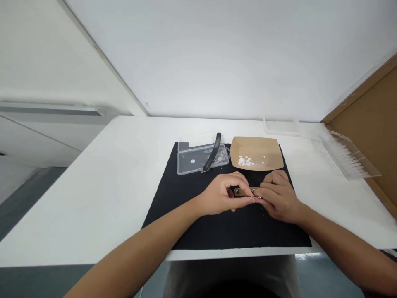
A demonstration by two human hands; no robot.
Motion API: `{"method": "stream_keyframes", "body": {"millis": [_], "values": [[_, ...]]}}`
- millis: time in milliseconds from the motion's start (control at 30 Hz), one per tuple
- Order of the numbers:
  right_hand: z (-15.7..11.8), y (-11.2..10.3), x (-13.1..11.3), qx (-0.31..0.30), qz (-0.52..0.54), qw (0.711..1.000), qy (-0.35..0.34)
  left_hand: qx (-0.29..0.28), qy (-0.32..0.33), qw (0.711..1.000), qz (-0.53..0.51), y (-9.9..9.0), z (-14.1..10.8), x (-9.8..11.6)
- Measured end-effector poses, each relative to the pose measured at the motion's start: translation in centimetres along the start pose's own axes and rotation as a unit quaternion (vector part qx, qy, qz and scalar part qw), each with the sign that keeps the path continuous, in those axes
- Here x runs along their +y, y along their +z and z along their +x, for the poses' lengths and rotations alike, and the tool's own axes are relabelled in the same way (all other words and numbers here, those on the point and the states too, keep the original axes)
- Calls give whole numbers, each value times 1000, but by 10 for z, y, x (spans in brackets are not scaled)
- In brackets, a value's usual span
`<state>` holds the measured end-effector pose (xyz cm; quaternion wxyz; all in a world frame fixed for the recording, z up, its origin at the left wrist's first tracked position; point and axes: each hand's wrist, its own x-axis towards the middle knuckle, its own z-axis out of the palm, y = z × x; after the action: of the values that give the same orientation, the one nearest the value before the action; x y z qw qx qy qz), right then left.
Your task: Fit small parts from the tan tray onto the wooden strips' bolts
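Over the black mat [198, 227], my left hand [228, 193] closes its thumb and index finger on the near end of a small silvery, beaded-looking strip [257, 197]. My right hand [277, 196] is closed at the other end of that strip, its fingers bent and pressed together. Just behind the strip, between the hands, shows a narrow tan piece [239, 192] with small shiny metal bits on it. Its right end disappears under my right fingers, so I cannot tell whether they grip it too.
Behind my hands stand a cardboard tray [269, 151] holding white flakes and an open clear plastic case [189, 167] with small pieces. A black curved handle [212, 152] lies across the case. Clear plastic racks [349, 157] stand at right, by a cardboard panel [372, 111].
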<state>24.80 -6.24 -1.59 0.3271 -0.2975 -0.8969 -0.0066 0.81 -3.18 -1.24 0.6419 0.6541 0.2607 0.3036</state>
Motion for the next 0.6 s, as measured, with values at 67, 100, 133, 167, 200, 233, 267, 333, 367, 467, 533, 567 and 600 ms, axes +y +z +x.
{"method": "stream_keyframes", "body": {"millis": [67,100,133,167,200,233,267,333,367,467,533,567,600], "values": [[0,0,0,2,1,1000,1,-3,5,1000,3,-1,0,-1],[0,0,0,3,4,1000,2,-4,10,1000,6,-1,0,-1],[0,-1,0,3,8,1000,3,-4,14,1000,10,-2,-1,-2],[0,-1,0,5,11,1000,4,-2,19,1000,14,-2,-1,-2],[0,-1,-1,7,14,1000,6,0,22,1000,18,-2,-1,-2],[1,-1,-1,10,16,1000,7,3,25,999,23,-2,-1,-2],[1,-1,-1,12,18,1000,9,6,28,999,27,-2,-1,-2],[1,0,0,17,21,1000,14,10,32,999,33,-2,-1,-2],[1,0,0,17,24,999,17,10,35,999,34,-2,-1,-2],[-1,1,1,16,37,999,23,0,42,999,32,-3,0,-2],[-2,2,2,14,51,998,27,-8,41,999,25,-3,0,-2],[-3,2,2,13,60,998,30,-10,39,999,18,-3,0,-3],[-3,2,2,11,69,997,34,-12,37,999,9,-3,0,-3]]}}
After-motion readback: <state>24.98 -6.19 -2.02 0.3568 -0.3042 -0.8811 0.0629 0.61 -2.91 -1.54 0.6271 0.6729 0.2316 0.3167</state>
